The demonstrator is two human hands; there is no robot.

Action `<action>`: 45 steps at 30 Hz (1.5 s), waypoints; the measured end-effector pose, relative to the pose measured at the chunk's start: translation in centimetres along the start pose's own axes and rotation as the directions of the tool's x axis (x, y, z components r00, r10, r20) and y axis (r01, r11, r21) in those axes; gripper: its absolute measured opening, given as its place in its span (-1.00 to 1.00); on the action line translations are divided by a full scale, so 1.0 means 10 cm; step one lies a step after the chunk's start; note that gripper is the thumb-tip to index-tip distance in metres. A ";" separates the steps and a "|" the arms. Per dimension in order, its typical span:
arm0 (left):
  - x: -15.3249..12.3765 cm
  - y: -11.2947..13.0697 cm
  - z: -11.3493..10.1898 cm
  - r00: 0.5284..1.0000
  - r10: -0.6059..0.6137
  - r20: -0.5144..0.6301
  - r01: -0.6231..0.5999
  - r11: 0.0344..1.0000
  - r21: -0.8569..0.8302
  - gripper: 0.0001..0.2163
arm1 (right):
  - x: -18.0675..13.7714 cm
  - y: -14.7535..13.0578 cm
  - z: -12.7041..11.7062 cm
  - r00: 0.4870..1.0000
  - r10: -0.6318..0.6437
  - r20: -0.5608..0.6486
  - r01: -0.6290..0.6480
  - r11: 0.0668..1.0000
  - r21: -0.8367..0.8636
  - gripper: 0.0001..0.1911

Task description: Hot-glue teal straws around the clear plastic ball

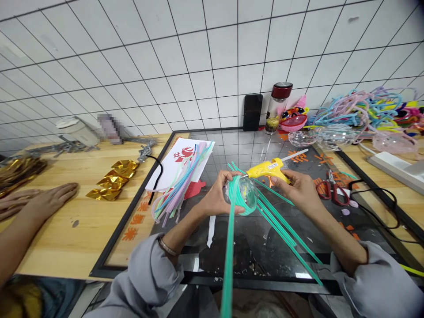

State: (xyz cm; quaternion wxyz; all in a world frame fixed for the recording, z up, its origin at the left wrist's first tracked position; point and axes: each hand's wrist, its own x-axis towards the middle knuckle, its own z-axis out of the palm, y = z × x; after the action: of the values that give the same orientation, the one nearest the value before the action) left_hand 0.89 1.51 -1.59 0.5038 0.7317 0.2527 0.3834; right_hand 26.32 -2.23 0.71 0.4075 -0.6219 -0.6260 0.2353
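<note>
My left hand (217, 196) is closed around a clear plastic ball (245, 197) wrapped with green plastic tubes (231, 229), held over the dark glass mat (139, 207). My right hand (300, 187) grips a yellow glue gun (270, 169), its nozzle pointing left and touching the ball's top. Long green tubes trail from the ball toward me and to the right.
A bundle of pastel tubes (180, 185) lies on white paper at the left. Red scissors (331, 190) and a black cable (380, 207) lie to the right. Gold foil pieces (114, 180) sit on the wooden table, where another person's hand (49, 198) rests. Bottle (277, 106), phone (252, 112) and tangled tubes stand at the back.
</note>
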 end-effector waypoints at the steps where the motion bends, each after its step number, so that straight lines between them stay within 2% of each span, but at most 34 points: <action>1: 0.00 -0.01 0.00 1.000 0.010 0.002 -0.010 1.000 -0.008 -0.33 | 0.00 0.00 0.00 1.000 0.005 0.016 -0.005 1.000 0.007 -0.48; 6: 0.00 -0.07 0.00 0.998 0.061 0.006 -0.061 0.997 -0.048 -0.33 | 0.02 -0.01 -0.04 0.995 0.020 0.094 -0.024 0.999 0.044 -0.50; 10: 0.00 -0.03 0.00 1.000 0.029 0.008 -0.029 0.999 -0.021 -0.32 | 0.03 0.01 -0.05 0.992 0.027 0.120 -0.036 0.997 0.072 -0.48; 17: 0.01 -0.02 0.00 1.000 0.012 0.002 -0.012 1.000 -0.027 -0.31 | 0.03 0.10 0.01 1.000 0.013 0.028 -0.014 1.000 0.026 -0.45; 23: 0.00 -0.10 0.00 0.999 0.047 0.009 -0.046 0.998 -0.039 -0.29 | 0.02 0.07 -0.02 0.996 0.032 0.085 -0.035 0.999 0.034 -0.44; 29: -0.01 -0.03 0.00 1.000 -0.009 -0.005 0.009 1.000 -0.015 -0.25 | 0.03 0.03 -0.04 0.993 0.044 0.107 -0.048 0.998 0.032 -0.46; 35: 0.00 -0.02 0.00 1.000 -0.016 -0.005 0.016 1.000 0.003 -0.23 | 0.03 0.09 0.00 0.999 0.050 0.007 -0.050 0.999 0.000 -0.47; 41: 0.01 -0.08 0.00 0.999 0.046 0.017 -0.045 0.999 -0.027 -0.23 | 0.03 0.06 -0.02 0.996 0.048 0.071 -0.050 0.998 0.030 -0.50; 45: 0.02 -0.06 0.01 1.000 0.026 0.016 -0.025 0.999 -0.030 -0.23 | 0.03 0.07 -0.02 0.994 0.061 0.089 -0.066 0.996 0.053 -0.49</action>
State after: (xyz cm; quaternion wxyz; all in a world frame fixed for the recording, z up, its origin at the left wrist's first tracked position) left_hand 1.07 1.80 -2.11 0.5119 0.7302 0.2335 0.3876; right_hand 26.93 -1.91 0.31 0.3892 -0.6192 -0.6162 0.2925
